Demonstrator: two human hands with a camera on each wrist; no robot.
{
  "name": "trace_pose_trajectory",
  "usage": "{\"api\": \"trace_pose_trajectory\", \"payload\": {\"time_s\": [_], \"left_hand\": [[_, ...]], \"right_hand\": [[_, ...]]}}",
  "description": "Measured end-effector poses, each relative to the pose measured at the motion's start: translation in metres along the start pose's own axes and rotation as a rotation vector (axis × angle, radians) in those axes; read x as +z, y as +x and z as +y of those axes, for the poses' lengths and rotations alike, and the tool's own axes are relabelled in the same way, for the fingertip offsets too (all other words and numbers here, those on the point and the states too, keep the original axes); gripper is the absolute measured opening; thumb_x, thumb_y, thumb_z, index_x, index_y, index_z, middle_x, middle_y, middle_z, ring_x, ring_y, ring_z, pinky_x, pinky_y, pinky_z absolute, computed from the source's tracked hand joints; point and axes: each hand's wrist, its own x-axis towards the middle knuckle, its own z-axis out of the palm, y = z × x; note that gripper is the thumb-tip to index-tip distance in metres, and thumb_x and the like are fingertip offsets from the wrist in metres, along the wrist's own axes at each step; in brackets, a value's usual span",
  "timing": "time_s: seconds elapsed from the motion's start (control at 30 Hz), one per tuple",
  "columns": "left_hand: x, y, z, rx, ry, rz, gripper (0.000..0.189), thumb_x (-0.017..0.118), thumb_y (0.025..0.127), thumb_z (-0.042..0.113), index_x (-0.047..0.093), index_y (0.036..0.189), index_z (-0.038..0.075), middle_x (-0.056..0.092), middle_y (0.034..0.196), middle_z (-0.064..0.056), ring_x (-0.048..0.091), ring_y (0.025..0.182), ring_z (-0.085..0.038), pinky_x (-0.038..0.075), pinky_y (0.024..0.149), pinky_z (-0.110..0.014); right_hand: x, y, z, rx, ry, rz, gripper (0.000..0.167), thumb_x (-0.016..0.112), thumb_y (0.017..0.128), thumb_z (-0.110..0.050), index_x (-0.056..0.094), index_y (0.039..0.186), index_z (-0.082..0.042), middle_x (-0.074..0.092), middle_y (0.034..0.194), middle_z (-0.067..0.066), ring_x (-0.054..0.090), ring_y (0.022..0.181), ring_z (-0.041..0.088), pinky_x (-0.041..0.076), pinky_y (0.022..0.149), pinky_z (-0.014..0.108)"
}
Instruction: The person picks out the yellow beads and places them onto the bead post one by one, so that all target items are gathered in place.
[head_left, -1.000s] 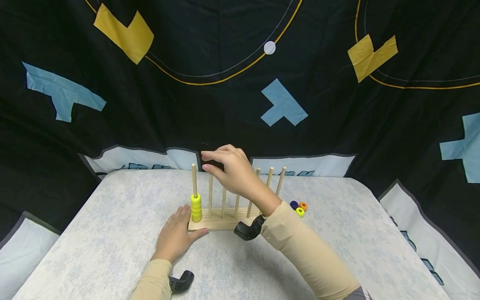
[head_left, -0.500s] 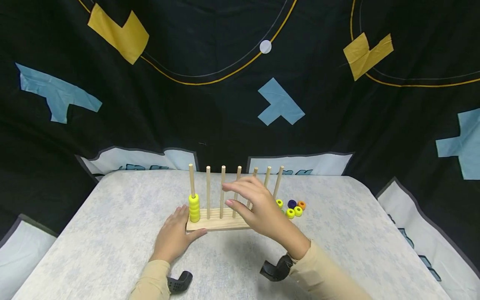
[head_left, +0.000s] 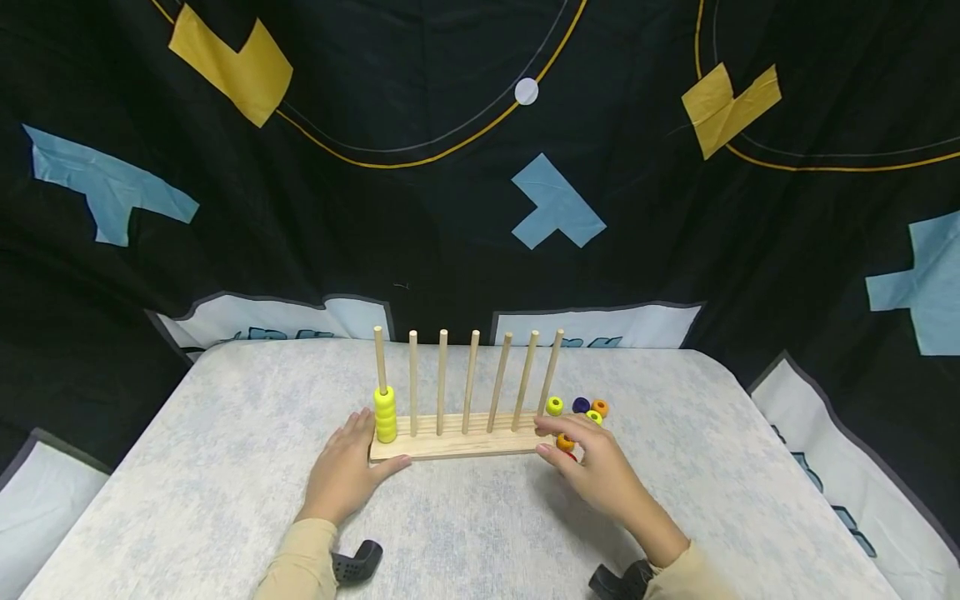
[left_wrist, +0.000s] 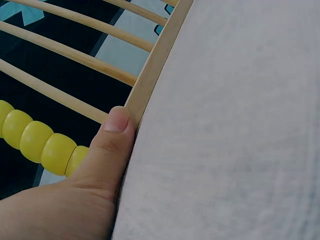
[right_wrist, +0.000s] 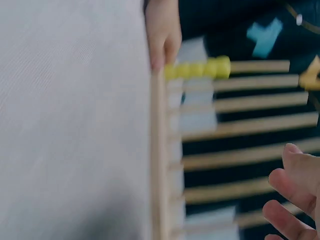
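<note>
A wooden peg stand (head_left: 457, 448) with a row of upright pegs stands on the table. Several yellow beads (head_left: 386, 415) are stacked on its leftmost peg. My left hand (head_left: 341, 471) rests at the left end of the base, fingers along the side and thumb against the front edge; in the left wrist view the thumb (left_wrist: 107, 145) presses that edge. My right hand (head_left: 596, 467) hovers at the right end of the base, thumb and fingers parted with nothing between them. Loose beads lie beside it: an orange bead (head_left: 566, 442) partly shows behind the fingers, with a red one mostly hidden.
Behind the right hand lie more loose beads: a yellow one (head_left: 554, 406), a dark purple one (head_left: 581, 405) and an orange one (head_left: 600, 407). A black cloth (head_left: 450, 233) with blue and yellow patches hangs behind the pale table (head_left: 225, 467).
My right hand has come down from above the left pegs to the right end of the stand, uncovering the pegs. My left hand keeps its place at the base.
</note>
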Motion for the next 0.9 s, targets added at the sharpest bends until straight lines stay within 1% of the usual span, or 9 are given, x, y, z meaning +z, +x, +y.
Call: {"api": "trace_pose_trajectory", "payload": {"time_s": [0.1, 0.17, 0.2, 0.3, 0.37, 0.53, 0.7, 0.8, 0.9], "left_hand": [[-0.001, 0.000, 0.000, 0.003, -0.003, 0.000, 0.105, 0.066, 0.081, 0.069, 0.032, 0.154, 0.001, 0.031, 0.160, -0.022, 0.026, 0.149, -0.042, 0.018, 0.125, -0.057], [-0.001, 0.000, 0.001, 0.008, -0.002, 0.006, 0.106, 0.066, 0.081, 0.069, 0.032, 0.153, 0.000, 0.031, 0.160, -0.023, 0.026, 0.149, -0.043, 0.018, 0.124, -0.058], [-0.001, 0.000, 0.001, 0.009, -0.002, 0.010, 0.106, 0.066, 0.081, 0.070, 0.032, 0.153, 0.000, 0.031, 0.159, -0.023, 0.027, 0.149, -0.043, 0.018, 0.124, -0.058], [-0.002, 0.000, 0.001, 0.009, -0.001, 0.015, 0.106, 0.066, 0.081, 0.070, 0.033, 0.153, 0.000, 0.031, 0.159, -0.023, 0.027, 0.148, -0.043, 0.018, 0.124, -0.058], [-0.001, 0.000, 0.001, 0.008, -0.002, 0.012, 0.106, 0.066, 0.081, 0.069, 0.033, 0.153, 0.000, 0.031, 0.159, -0.023, 0.027, 0.149, -0.043, 0.018, 0.124, -0.058], [-0.002, 0.000, 0.001, 0.007, -0.004, 0.006, 0.105, 0.067, 0.081, 0.068, 0.032, 0.153, -0.001, 0.031, 0.159, -0.023, 0.027, 0.149, -0.043, 0.018, 0.124, -0.057], [-0.001, -0.001, 0.000, 0.006, -0.004, 0.004, 0.104, 0.068, 0.082, 0.066, 0.032, 0.153, 0.000, 0.031, 0.159, -0.023, 0.027, 0.149, -0.043, 0.018, 0.125, -0.057], [0.000, 0.000, 0.000, 0.012, -0.001, 0.008, 0.106, 0.066, 0.081, 0.070, 0.032, 0.153, -0.001, 0.031, 0.159, -0.023, 0.027, 0.149, -0.043, 0.018, 0.125, -0.057], [0.000, 0.000, -0.001, 0.017, 0.000, 0.012, 0.107, 0.063, 0.081, 0.072, 0.032, 0.153, -0.001, 0.031, 0.159, -0.022, 0.027, 0.149, -0.043, 0.018, 0.124, -0.057]], "right_hand": [[-0.005, -0.012, 0.025, 0.138, -0.042, -0.007, 0.035, 0.075, 0.089, -0.022, 0.068, 0.123, -0.019, 0.072, 0.109, -0.008, 0.064, 0.099, 0.011, 0.056, 0.081, 0.036], [-0.008, -0.018, 0.041, 0.235, -0.073, -0.013, 0.036, 0.075, 0.089, -0.023, 0.068, 0.124, -0.017, 0.072, 0.108, -0.006, 0.063, 0.103, 0.013, 0.055, 0.085, 0.039], [-0.010, -0.021, 0.049, 0.279, -0.086, -0.018, 0.036, 0.075, 0.090, -0.023, 0.068, 0.124, -0.016, 0.072, 0.108, -0.005, 0.063, 0.103, 0.015, 0.055, 0.085, 0.040], [-0.013, -0.027, 0.070, 0.376, -0.124, -0.017, 0.036, 0.073, 0.091, -0.022, 0.067, 0.125, -0.011, 0.071, 0.107, 0.000, 0.063, 0.106, 0.020, 0.056, 0.090, 0.046], [-0.014, -0.029, 0.081, 0.418, -0.151, -0.013, 0.036, 0.072, 0.092, -0.022, 0.066, 0.126, -0.009, 0.071, 0.108, 0.003, 0.063, 0.108, 0.024, 0.055, 0.093, 0.050], [-0.014, -0.027, 0.101, 0.470, -0.197, -0.015, 0.040, 0.072, 0.092, -0.024, 0.064, 0.128, -0.007, 0.070, 0.111, 0.009, 0.059, 0.113, 0.031, 0.050, 0.099, 0.055], [-0.009, -0.019, 0.111, 0.509, -0.219, -0.048, 0.045, 0.071, 0.093, -0.027, 0.061, 0.132, -0.006, 0.068, 0.120, 0.012, 0.057, 0.118, 0.034, 0.047, 0.103, 0.057], [-0.005, -0.015, 0.115, 0.513, -0.247, -0.065, 0.048, 0.071, 0.093, -0.029, 0.060, 0.133, -0.006, 0.065, 0.127, 0.014, 0.055, 0.120, 0.035, 0.047, 0.103, 0.056], [-0.002, -0.011, 0.120, 0.510, -0.271, -0.073, 0.051, 0.071, 0.092, -0.032, 0.059, 0.135, -0.007, 0.063, 0.130, 0.015, 0.054, 0.120, 0.034, 0.047, 0.102, 0.055]]}}
